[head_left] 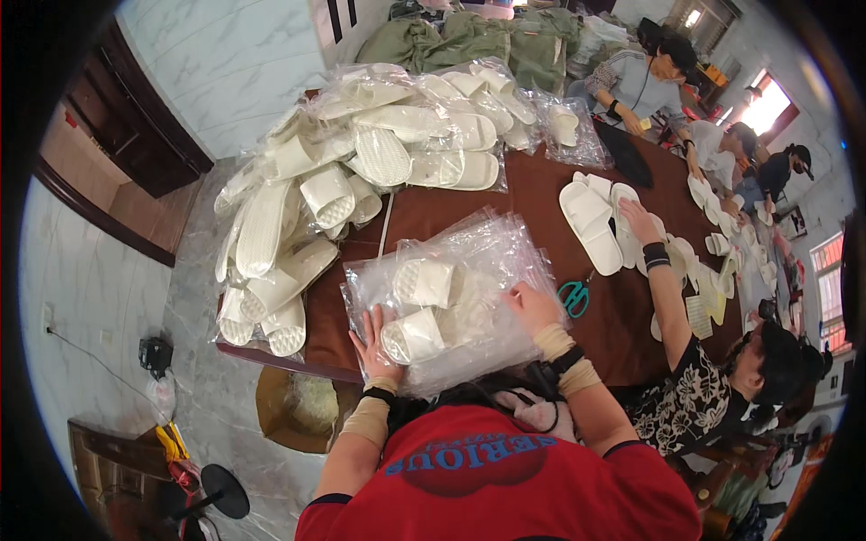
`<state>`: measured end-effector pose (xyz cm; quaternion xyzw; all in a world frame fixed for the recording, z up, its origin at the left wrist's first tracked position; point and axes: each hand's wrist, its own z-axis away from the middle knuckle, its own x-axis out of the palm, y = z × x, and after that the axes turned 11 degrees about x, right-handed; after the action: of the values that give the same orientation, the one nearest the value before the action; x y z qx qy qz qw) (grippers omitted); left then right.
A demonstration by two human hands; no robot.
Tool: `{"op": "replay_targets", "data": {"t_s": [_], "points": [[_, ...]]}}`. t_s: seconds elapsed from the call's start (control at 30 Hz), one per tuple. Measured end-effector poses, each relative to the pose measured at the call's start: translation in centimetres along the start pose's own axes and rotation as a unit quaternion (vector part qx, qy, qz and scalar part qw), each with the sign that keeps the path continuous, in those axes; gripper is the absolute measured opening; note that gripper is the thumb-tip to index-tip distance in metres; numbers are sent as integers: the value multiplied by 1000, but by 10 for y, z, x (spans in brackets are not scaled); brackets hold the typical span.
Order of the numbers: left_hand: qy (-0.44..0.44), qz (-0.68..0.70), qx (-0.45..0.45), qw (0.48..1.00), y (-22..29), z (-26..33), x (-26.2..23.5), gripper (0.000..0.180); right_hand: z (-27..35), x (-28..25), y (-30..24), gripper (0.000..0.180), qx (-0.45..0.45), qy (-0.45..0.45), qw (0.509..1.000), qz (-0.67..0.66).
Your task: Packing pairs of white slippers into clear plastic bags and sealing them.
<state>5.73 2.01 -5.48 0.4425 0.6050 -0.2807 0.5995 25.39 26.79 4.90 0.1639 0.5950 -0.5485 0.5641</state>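
Observation:
A stack of clear plastic bags (478,261) lies on the brown table (550,194) in front of me. A pair of white slippers (419,307) sits inside the top bag. My left hand (372,347) rests flat on the bag's near left corner, beside the lower slipper. My right hand (532,307) presses on the bag's right edge with fingers bent.
A big heap of bagged white slippers (361,162) fills the table's left and far side. Teal scissors (574,298) lie right of my right hand. A co-worker's hand (639,221) touches loose slippers (591,221) on the right. Other people sit farther along. A basket (293,410) stands on the floor.

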Motion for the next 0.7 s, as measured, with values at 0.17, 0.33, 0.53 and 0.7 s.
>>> {"op": "replay_targets", "data": {"t_s": [0.17, 0.33, 0.53, 0.7], "points": [[-4, 8, 2, 1000, 1, 1, -4, 64, 14, 8, -29, 41, 6, -111, 986, 126], [-14, 0, 2, 1000, 4, -1, -9, 65, -2, 36, 11, 35, -83, -140, 986, 37], [-15, -17, -2, 1000, 2, -1, -5, 65, -10, 48, 28, 21, 121, -227, 907, -332], [-16, -7, -2, 1000, 2, -3, -3, 63, -1, 74, 26, 22, -11, -37, 990, -136]]}}
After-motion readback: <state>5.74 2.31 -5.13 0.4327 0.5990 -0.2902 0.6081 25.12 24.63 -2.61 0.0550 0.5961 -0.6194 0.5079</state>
